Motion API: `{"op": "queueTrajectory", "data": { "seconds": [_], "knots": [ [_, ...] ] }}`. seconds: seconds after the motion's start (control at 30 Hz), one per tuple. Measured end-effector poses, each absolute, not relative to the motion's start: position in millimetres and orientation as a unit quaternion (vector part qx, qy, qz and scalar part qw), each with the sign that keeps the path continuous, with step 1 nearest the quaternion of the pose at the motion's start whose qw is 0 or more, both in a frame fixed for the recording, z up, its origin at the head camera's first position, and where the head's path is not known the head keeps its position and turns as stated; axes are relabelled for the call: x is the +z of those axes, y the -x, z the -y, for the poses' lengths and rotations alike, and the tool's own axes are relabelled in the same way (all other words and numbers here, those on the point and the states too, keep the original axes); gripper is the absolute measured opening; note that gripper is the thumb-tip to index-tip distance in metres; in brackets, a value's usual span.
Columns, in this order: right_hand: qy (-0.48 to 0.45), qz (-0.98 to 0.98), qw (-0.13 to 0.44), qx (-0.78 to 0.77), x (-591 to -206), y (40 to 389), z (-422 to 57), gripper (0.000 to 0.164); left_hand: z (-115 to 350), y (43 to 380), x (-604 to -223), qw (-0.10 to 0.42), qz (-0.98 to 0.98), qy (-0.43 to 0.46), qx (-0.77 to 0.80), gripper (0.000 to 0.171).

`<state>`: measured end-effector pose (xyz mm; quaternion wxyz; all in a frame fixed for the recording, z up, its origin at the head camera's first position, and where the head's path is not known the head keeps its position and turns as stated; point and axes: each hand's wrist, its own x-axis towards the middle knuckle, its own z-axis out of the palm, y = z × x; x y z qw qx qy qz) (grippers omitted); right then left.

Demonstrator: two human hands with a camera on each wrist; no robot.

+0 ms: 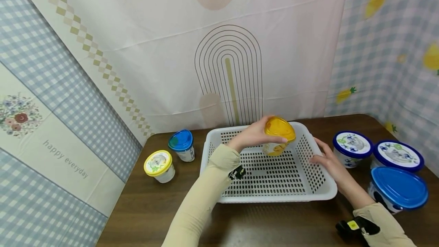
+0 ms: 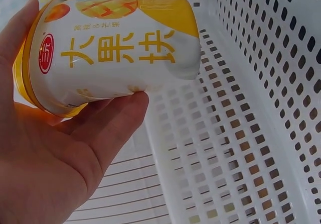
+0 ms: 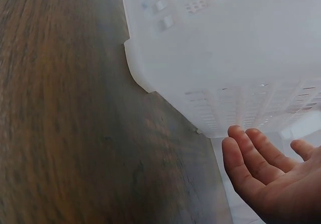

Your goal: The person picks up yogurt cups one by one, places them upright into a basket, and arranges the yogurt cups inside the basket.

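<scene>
My left hand (image 1: 255,134) grips a white-and-yellow yogurt cup (image 2: 120,45) near its yellow lid, thumb on one side and fingers on the other. In the head view the yogurt cup is held upright within the white plastic basket (image 1: 264,198), towards its back right. Fruit pictures and yellow lettering show on its side in the left wrist view. At the basket's right side, my right hand (image 1: 330,165) holds the rim, thumb over the inside and fingers outside. The right wrist view shows those fingers (image 3: 251,158) at the outer wall.
Left of the basket stand a blue-lidded cup (image 1: 181,146) and a yellow-lidded cup (image 1: 159,165). On the right are two tubs with printed lids (image 1: 353,144) and a plain blue-lidded tub (image 1: 399,188). Patterned cloth (image 1: 164,48) hangs behind the brown table (image 1: 147,209).
</scene>
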<state>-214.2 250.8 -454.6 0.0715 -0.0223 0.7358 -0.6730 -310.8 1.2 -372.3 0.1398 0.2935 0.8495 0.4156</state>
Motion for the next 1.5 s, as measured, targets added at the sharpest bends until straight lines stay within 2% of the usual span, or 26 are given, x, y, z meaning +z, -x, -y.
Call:
{"op": "queueTrajectory", "data": {
  "seconds": [0.2, 0.7, 1.07, 1.5],
  "knots": [
    [0.024, -0.735, 0.071, -0.674, -455, 214, -249, 0.078, -4, 312, -377, 0.151, -0.841, -0.297, 0.426, 0.096],
    [0.03, -0.729, 0.071, -0.68, -456, 214, -251, 0.077, -13, 315, -395, 0.133, -0.859, -0.293, 0.399, 0.099],
    [0.029, -0.731, 0.067, -0.679, -456, 215, -251, 0.077, -17, 314, -399, 0.145, -0.852, -0.291, 0.41, 0.1],
    [0.036, -0.725, 0.071, -0.685, -458, 213, -251, 0.075, -26, 316, -411, 0.132, -0.856, -0.29, 0.407, 0.1]
  ]
}}
